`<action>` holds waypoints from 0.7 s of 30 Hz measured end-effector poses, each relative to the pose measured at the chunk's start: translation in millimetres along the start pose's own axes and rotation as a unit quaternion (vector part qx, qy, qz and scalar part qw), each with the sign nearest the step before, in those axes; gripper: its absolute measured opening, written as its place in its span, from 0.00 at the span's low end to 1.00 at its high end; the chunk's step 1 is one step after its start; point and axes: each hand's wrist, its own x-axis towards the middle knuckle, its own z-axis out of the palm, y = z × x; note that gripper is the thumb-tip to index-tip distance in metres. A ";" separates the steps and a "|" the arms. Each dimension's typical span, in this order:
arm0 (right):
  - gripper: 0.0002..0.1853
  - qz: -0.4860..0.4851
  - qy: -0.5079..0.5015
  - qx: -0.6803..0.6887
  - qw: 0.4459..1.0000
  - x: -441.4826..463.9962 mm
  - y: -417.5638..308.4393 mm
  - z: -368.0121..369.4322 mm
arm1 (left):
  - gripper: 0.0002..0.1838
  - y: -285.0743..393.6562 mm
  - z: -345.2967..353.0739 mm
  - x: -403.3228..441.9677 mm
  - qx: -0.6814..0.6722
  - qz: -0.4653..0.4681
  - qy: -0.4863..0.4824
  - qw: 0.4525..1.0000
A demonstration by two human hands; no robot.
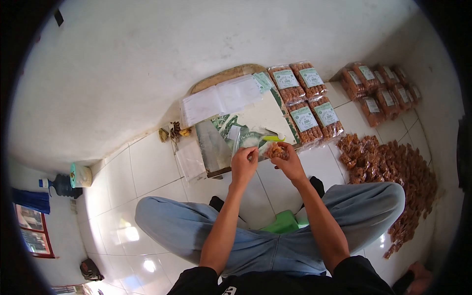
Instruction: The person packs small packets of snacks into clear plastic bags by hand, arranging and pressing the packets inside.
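My left hand [245, 164] is closed at the front edge of the low table [268, 110], its fingers pinched by a clear plastic bag [236, 140]. Beside it on the right, my right hand [290, 164] is wrapped round a small packet of brown snacks [277, 151]. A yellow-green tool [273, 138] lies just beyond my hands. Flat plastic bags [216, 101] are stacked at the table's back left, with green labels [263, 82] at their right end. Labelled packs of brown snacks [304, 118] stand in rows on the table's right side.
A heap of small brown packets [393, 172] spreads over the floor at the right. Behind it, filled packs [386, 96] are piled by the wall. Bananas [178, 132] lie left of the table. A water bottle [64, 186] and a tub [81, 175] are at the far left.
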 end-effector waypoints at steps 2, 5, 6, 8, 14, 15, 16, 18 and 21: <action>0.31 0.032 -0.010 0.081 0.996 -6.7 -12.8 0.6 | 0.10 3.2 -0.2 -1.8 0.012 0.000 0.000 1.000; 0.31 0.075 -0.061 0.230 0.968 -5.8 -23.7 -6.2 | 0.10 5.7 -0.6 -3.9 0.035 0.005 0.004 0.999; 0.31 0.085 -0.100 0.294 0.947 -5.5 -27.0 -9.2 | 0.10 6.3 -0.7 -4.7 0.029 -0.004 -0.002 1.000; 0.31 0.088 -0.122 0.368 0.917 -10.3 -32.8 -12.6 | 0.10 7.3 -0.8 -6.2 0.025 -0.012 -0.008 1.000; 0.31 0.032 -0.183 0.427 0.885 -12.9 -27.0 0.4 | 0.10 17.0 2.0 -7.6 0.013 -0.044 -0.033 0.998; 0.31 0.011 -0.180 0.390 0.903 -9.8 -20.3 4.0 | 0.10 17.6 2.6 -8.3 0.001 -0.053 -0.041 0.998; 0.31 -0.001 -0.158 0.364 0.918 -6.9 -14.7 7.2 | 0.10 17.9 2.6 -8.6 -0.010 -0.062 -0.048 0.997; 0.31 0.000 -0.135 0.332 0.934 -6.1 -8.9 5.2 | 0.10 15.4 4.6 -10.3 -0.003 -0.053 -0.042 0.998; 0.30 0.011 -0.092 0.275 0.957 -8.1 -4.6 6.9 | 0.09 7.1 8.3 -11.8 0.013 -0.059 -0.019 0.998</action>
